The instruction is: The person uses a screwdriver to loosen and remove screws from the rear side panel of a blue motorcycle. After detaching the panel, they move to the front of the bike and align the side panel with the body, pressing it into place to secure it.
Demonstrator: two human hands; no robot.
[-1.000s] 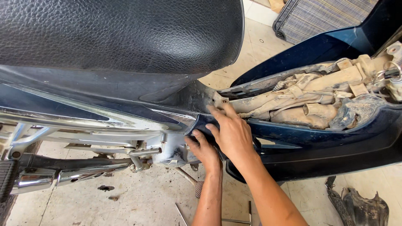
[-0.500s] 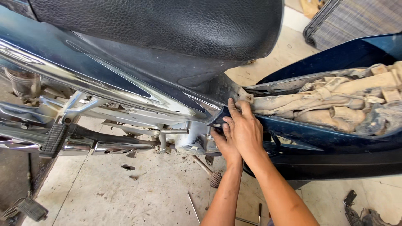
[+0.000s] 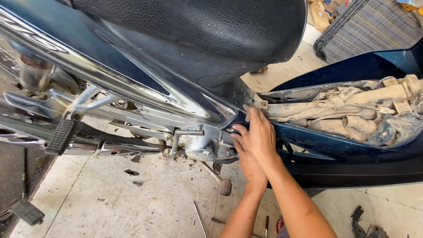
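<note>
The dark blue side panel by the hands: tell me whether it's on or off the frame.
Partly off. The dark blue side panel gapes outward, baring the dusty wiring behind it; both hands press its front end.

Left hand [image 3: 247, 164] mostly hidden beneath right hand [image 3: 260, 137]; fingertips lost behind dark blue plastic side panel [image 3: 335, 147]. Black textured seat [image 3: 198, 22] cut off at top edge.

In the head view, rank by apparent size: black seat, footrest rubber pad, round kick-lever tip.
1. black seat, though nearest the camera
2. footrest rubber pad
3. round kick-lever tip, smallest
</note>
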